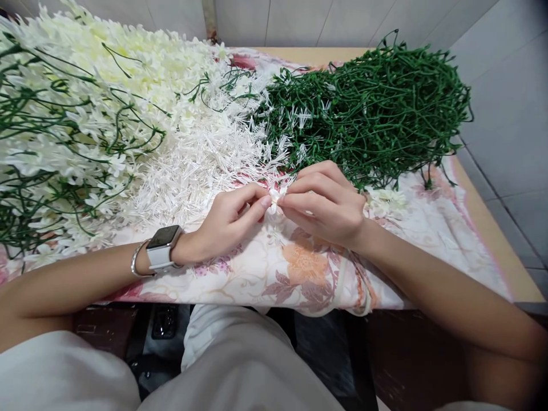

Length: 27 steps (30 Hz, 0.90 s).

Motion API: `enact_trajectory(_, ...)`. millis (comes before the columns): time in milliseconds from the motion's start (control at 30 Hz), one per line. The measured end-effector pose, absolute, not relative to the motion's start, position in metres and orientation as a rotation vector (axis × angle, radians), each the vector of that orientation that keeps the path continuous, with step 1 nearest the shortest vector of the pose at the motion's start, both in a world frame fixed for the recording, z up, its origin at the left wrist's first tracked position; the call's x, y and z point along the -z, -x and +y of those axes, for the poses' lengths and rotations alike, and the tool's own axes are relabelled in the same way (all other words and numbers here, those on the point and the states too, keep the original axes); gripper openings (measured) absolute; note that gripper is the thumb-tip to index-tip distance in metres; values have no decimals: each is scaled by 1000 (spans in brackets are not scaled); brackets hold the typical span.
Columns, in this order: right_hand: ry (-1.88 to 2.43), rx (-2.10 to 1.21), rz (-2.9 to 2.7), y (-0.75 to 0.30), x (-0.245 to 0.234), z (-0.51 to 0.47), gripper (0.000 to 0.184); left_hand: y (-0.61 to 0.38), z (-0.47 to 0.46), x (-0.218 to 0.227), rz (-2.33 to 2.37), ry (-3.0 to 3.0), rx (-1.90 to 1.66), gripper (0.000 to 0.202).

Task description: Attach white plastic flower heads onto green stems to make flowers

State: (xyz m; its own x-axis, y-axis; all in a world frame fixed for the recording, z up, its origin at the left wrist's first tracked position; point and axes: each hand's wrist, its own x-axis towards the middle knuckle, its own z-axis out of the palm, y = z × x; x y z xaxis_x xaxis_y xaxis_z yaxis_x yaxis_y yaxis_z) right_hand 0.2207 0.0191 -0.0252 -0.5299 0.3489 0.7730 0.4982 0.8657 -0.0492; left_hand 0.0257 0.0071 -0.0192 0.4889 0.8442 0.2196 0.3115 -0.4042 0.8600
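Note:
A small white artificial flower (274,198) is pinched between my two hands, just above the floral cloth (252,274). My left hand (233,220), with a watch at its wrist, grips the flower's left side between thumb and forefinger. From the right, the fingertips of my right hand (327,205) close on the same flower. Just behind my left hand spreads a heap of thin white flower stamens (184,177). Green plastic stems (368,108) are piled beyond my right hand. Whether a stamen or stem is inside the flower, I cannot tell.
At the left lies a large mound of white artificial flowers (141,68), several with green stems attached. A few loose white petals (385,202) rest right of my right hand. The wooden table edge (492,228) shows at the right, with a tiled wall (505,114) beyond.

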Motion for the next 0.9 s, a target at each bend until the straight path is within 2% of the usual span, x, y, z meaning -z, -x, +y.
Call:
enact_trajectory(233, 716, 149, -2154, -222, 25, 25, 6, -24, 5, 19, 887, -2165, -1015, 16)
enact_trajectory(433, 835, 83, -2084, -226, 29, 34, 5, -21, -2, 23, 393, -2847, -1139, 6)
enact_trajectory(533, 767, 59, -2031, -222, 23, 30, 6, -27, -15, 13, 60, -3048, -1057, 9)
enact_trajectory(633, 659, -170, -2076, -201, 6, 14, 10, -43, -38, -4, -215, -3093, -714, 16)
enact_trajectory(767, 373, -720, -2335, -149, -21, -14, 26, -74, -75, -10, -450, -2980, -570, 22)
enact_trajectory(900, 197, -975, -2463, -98, -38, -19, 39, -102, -103, 5, -622, -2758, -589, 32)
